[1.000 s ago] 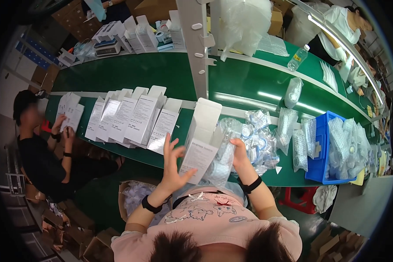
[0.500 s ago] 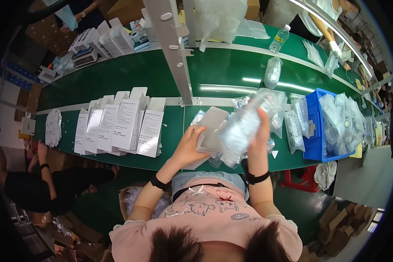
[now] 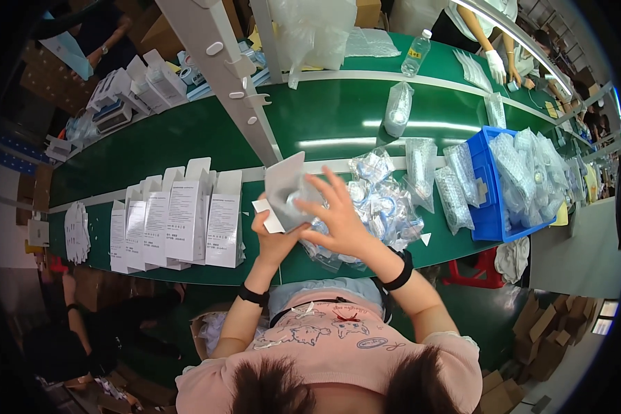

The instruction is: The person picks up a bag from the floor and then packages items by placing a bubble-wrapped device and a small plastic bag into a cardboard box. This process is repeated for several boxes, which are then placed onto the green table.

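Observation:
My left hand [image 3: 272, 243] is closed round a small white carton [image 3: 283, 172] with its flaps raised, held tilted above the bench in front of me. A clear bubble-wrapped item, blurred, shows in the carton's mouth. My right hand [image 3: 341, 219] is at the carton's opening with its fingers spread, some fingertips at the mouth. Beneath and beyond the right hand lies a pile of clear bags [image 3: 386, 207] with white and blue contents. To the left, several white printed cartons [image 3: 190, 221] stand in a row, their top flaps up.
A blue bin [image 3: 486, 186] full of bubble-wrapped packs stands at the right, with loose wrapped packs [image 3: 453, 196] beside it. Ahead are a metal post [image 3: 234, 90], a wrapped pack [image 3: 398, 109] and a plastic bottle [image 3: 416, 54]. White slips [image 3: 77, 231] lie far left. Other people are nearby.
The bubble-wrapped item has gone from my right hand into the carton. My right hand has moved left and its fingers have opened. The carton has moved left and is tipped more upright.

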Demonstrator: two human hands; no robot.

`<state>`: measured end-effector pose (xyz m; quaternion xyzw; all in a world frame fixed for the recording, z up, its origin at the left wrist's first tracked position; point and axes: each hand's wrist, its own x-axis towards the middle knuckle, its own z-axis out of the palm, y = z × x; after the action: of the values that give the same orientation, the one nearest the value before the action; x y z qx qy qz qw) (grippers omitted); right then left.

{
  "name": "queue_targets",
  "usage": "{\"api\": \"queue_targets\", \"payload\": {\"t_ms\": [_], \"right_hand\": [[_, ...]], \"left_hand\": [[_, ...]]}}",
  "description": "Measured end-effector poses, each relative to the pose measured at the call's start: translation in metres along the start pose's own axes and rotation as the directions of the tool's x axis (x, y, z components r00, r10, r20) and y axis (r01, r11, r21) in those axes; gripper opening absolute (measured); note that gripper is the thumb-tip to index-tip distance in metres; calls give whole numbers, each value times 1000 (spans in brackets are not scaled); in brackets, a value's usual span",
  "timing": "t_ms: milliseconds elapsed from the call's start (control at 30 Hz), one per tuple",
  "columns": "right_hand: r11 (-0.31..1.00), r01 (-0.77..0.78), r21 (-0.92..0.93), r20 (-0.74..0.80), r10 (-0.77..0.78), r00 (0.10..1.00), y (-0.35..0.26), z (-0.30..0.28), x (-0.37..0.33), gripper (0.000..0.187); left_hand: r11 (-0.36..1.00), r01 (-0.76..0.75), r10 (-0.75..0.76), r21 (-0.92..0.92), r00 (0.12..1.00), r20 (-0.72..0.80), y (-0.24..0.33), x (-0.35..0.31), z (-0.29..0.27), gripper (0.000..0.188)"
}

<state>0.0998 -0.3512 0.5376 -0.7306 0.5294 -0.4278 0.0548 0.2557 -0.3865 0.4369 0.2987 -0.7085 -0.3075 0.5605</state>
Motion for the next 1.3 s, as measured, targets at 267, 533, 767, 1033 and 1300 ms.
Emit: {"api": "queue_targets", "payload": {"t_ms": [267, 533, 767, 1033, 1300], "right_hand": [[486, -622, -614, -164, 693, 702, 214, 3, -34, 41], [735, -525, -429, 125, 624, 771, 253, -6, -61, 32], [895, -439, 71, -35, 443, 896, 169, -36, -22, 32], [910, -59, 411, 176, -16, 984, 2, 3, 45, 19], [948, 316, 35, 447, -297, 844, -6, 33, 36, 17]], "left_hand": [[941, 312, -312, 129, 950, -17, -38, -22, -25, 89], [890, 279, -312, 361, 950, 34, 17, 32, -51, 45], [840, 407, -440, 359, 898, 11, 28, 55, -55, 14], [794, 531, -561, 298, 828, 18, 13, 64, -59, 12], [842, 496, -513, 210, 858, 29, 9, 62, -62, 12]]}}
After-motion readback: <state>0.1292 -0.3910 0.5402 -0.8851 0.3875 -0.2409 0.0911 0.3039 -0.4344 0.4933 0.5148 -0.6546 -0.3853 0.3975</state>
